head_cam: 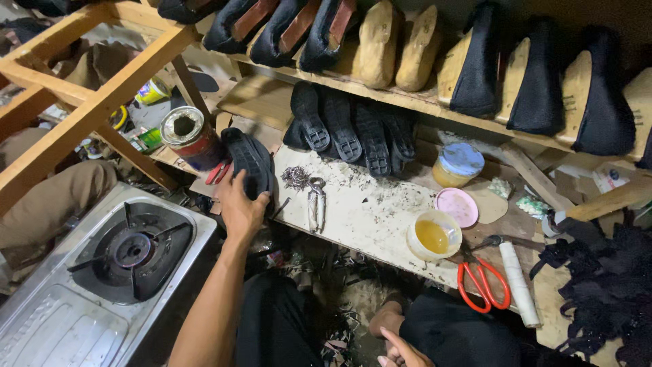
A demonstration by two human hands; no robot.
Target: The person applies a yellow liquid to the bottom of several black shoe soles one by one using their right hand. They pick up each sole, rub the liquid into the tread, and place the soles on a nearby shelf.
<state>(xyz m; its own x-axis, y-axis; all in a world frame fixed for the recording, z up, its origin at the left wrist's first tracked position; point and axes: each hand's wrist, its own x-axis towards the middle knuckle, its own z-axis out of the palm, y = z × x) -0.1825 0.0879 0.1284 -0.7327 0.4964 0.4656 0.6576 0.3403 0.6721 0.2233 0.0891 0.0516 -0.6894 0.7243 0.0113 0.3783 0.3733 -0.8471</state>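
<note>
— What sort of place is this?

— A shoemaker's workshop, and a cramped one. Look at the shelf [407, 98]: wooden shoe forms [377, 44] stand in a row, some with black uppers [540, 75] pulled over them.

— And underneath?

— Black rubber soles [353, 132] stacked against the back, a pile of small nails [295, 178] and pincers [316, 202] on the stained workbench [367, 217], open tubs of yellow glue [435, 236], red-handled scissors [483, 285].

— A stove too?

— Yes, a gas burner [132, 250] low on the left, beside a dented tin can [185, 132]. Scraps litter the floor [339, 326].
</note>
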